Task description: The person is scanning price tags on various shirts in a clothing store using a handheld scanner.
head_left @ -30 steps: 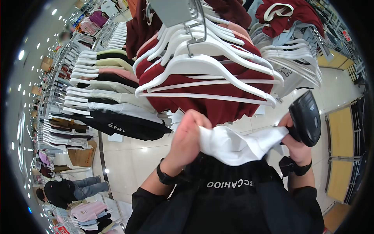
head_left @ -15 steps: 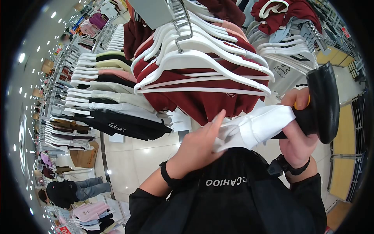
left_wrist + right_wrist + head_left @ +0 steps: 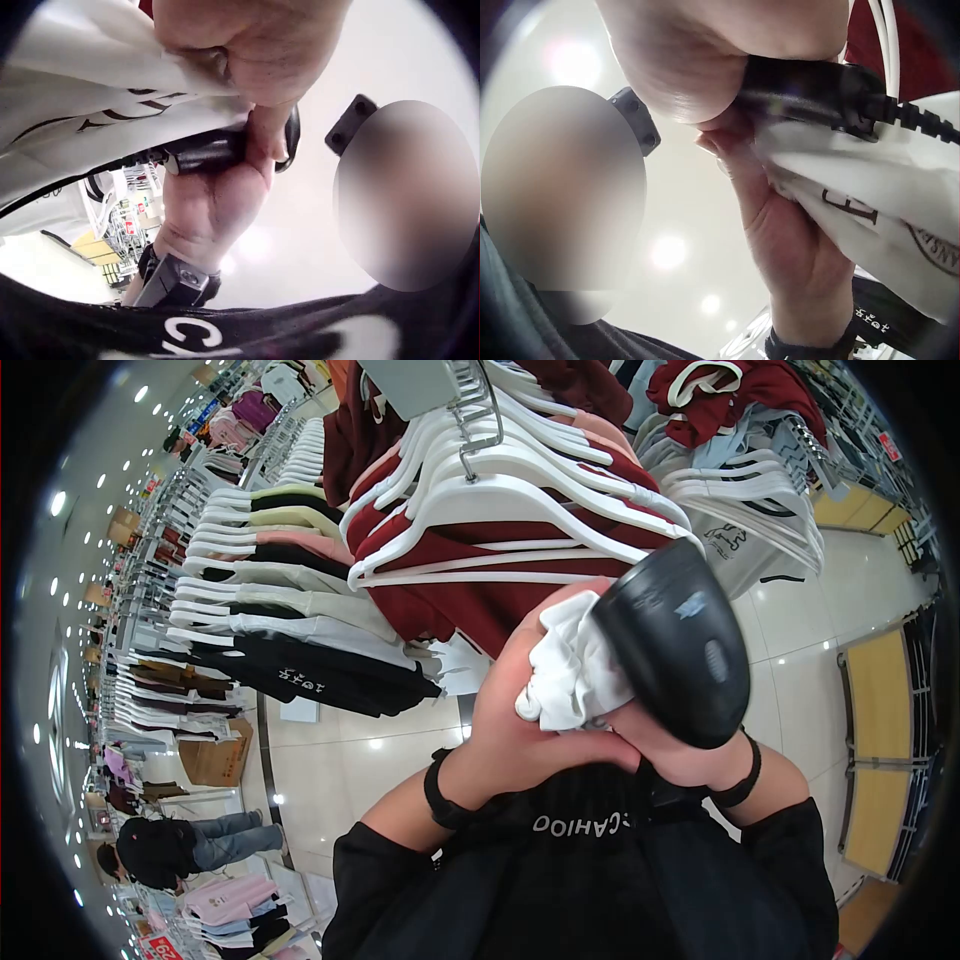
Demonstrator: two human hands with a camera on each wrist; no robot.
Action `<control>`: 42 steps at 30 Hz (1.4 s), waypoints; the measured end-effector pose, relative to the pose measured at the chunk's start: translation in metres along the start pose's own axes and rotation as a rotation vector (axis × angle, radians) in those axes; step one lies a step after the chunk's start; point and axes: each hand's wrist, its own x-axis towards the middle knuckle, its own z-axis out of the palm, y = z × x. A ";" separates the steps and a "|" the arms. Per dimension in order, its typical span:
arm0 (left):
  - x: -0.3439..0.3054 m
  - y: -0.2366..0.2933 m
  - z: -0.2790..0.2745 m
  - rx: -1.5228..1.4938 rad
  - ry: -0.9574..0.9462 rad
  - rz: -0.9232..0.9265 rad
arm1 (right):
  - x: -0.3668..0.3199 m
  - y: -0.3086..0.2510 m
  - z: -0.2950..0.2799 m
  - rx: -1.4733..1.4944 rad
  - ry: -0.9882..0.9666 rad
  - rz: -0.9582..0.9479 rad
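Scanner (image 3: 680,645) partly hides my right hand (image 3: 680,745), fingers clamped round its handle (image 3: 210,152); at nine o'clock my left hand (image 3: 510,715), now closer, grips bunched cloth (image 3: 565,665).

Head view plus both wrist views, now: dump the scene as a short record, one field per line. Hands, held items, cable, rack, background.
left hand: left hand, curled round bunched cloth
left item: white garment, dark print visible in wrist views
right hand: right hand, gripping a handle
right item: black scanner, close beside the cloth
cable: black cable, at handle end
rack: white hangers with dark red garments, beyond the hands
background: cardboard box; person in dark top and jeans
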 end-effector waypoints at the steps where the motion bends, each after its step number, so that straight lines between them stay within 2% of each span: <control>1: 0.001 0.002 0.002 0.128 -0.012 0.090 | 0.001 0.000 0.000 -0.042 -0.009 0.003; 2: -0.003 0.001 0.000 0.093 0.088 0.034 | 0.008 -0.001 -0.005 0.020 -0.066 -0.031; 3: -0.001 -0.001 -0.008 0.071 0.136 0.077 | 0.014 -0.006 -0.011 0.081 -0.123 -0.065; 4: -0.001 0.002 -0.013 0.062 0.212 0.087 | 0.014 -0.014 -0.017 0.381 -0.148 0.214; 5: 0.001 0.007 -0.017 0.054 0.290 0.097 | 0.007 -0.009 -0.012 0.502 0.040 0.181; 7: 0.008 0.024 -0.017 -0.222 0.398 0.076 | 0.007 -0.005 -0.018 0.414 0.076 0.216; 8: 0.012 0.030 -0.018 -0.278 0.359 0.109 | 0.008 0.004 -0.022 0.332 -0.009 0.205; 9: 0.016 0.034 -0.021 -0.324 0.248 0.105 | 0.007 0.012 -0.013 0.357 0.049 0.236; 11: 0.028 0.046 -0.009 -0.600 0.154 0.089 | 0.013 0.024 -0.017 0.169 -0.072 0.144; 12: 0.035 0.056 -0.010 -0.512 0.025 0.000 | 0.006 0.046 -0.010 0.558 -0.087 0.205; 13: 0.041 0.066 -0.012 -0.422 -0.101 -0.088 | 0.012 0.047 -0.005 0.544 -0.196 0.238; 14: 0.044 0.062 0.010 -0.772 0.086 0.031 | 0.014 0.050 0.001 0.537 -0.307 0.288; 17: 0.047 0.074 -0.001 -0.860 0.125 0.024 | 0.013 0.080 0.024 0.556 -0.660 0.410; 18: 0.047 0.079 -0.009 -0.905 0.146 0.022 | 0.010 0.084 0.024 0.556 -0.659 0.411; 21: 0.047 0.094 -0.044 -1.031 0.213 0.013 | 0.001 0.094 0.020 0.422 -0.920 0.283; 22: 0.047 0.095 -0.059 -1.196 0.090 0.033 | -0.002 0.099 0.022 0.429 -0.943 0.224; 23: 0.042 0.098 -0.061 -1.254 0.079 -0.005 | -0.005 0.099 0.016 0.433 -0.945 0.224; 25: 0.025 0.093 -0.099 -1.023 0.099 0.015 | -0.012 0.096 0.000 0.606 -0.924 0.454; 26: 0.016 0.095 -0.118 -0.825 0.186 -0.034 | -0.025 0.100 -0.008 0.635 -0.842 0.509; 27: 0.006 0.093 -0.130 -0.626 0.273 -0.082 | -0.029 0.100 -0.018 0.677 -0.792 0.386; 28: -0.006 0.080 -0.136 -0.446 0.396 0.001 | -0.029 0.093 -0.027 0.718 -0.794 0.394; 30: -0.036 0.057 -0.135 0.286 0.547 0.023 | -0.028 0.072 -0.037 0.850 -0.828 0.457; 31: -0.043 0.051 -0.124 0.588 0.498 -0.151 | -0.028 0.064 -0.039 0.941 -0.857 0.511; 32: -0.049 0.047 -0.111 0.462 0.263 -0.308 | -0.027 0.061 -0.039 0.914 -0.877 0.444; 33: -0.064 0.022 -0.103 0.616 -0.293 -0.493 | -0.031 0.056 -0.040 0.713 -0.786 0.290; 34: -0.072 0.003 -0.085 0.448 -0.428 -0.663 | -0.031 0.055 -0.039 0.818 -0.777 0.347; 35: -0.070 0.002 -0.084 0.378 -0.417 -0.731 | -0.028 0.052 -0.036 0.921 -0.763 0.397; 36: -0.079 -0.020 -0.051 0.412 -0.608 -0.683 | -0.027 0.039 -0.028 1.123 -0.619 0.562; 37: -0.073 -0.019 -0.037 0.477 -0.643 -0.766 | -0.025 0.028 -0.021 1.314 -0.455 0.718; 38: -0.073 -0.029 -0.031 0.458 -0.610 -0.636 | -0.027 0.042 -0.025 1.234 -0.625 0.661; 39: -0.072 -0.037 -0.024 0.429 -0.568 -0.510 | -0.027 0.041 -0.016 1.180 -0.444 0.670; 40: -0.065 -0.039 -0.020 0.306 -0.543 -0.526 | -0.026 0.042 -0.013 1.131 -0.443 0.662; 41: -0.063 -0.039 -0.021 0.342 -0.518 -0.396 | -0.022 0.042 -0.011 1.085 -0.440 0.651; 42: -0.069 -0.054 -0.024 0.164 -0.435 -0.414 | -0.005 0.034 -0.004 1.126 -0.382 0.662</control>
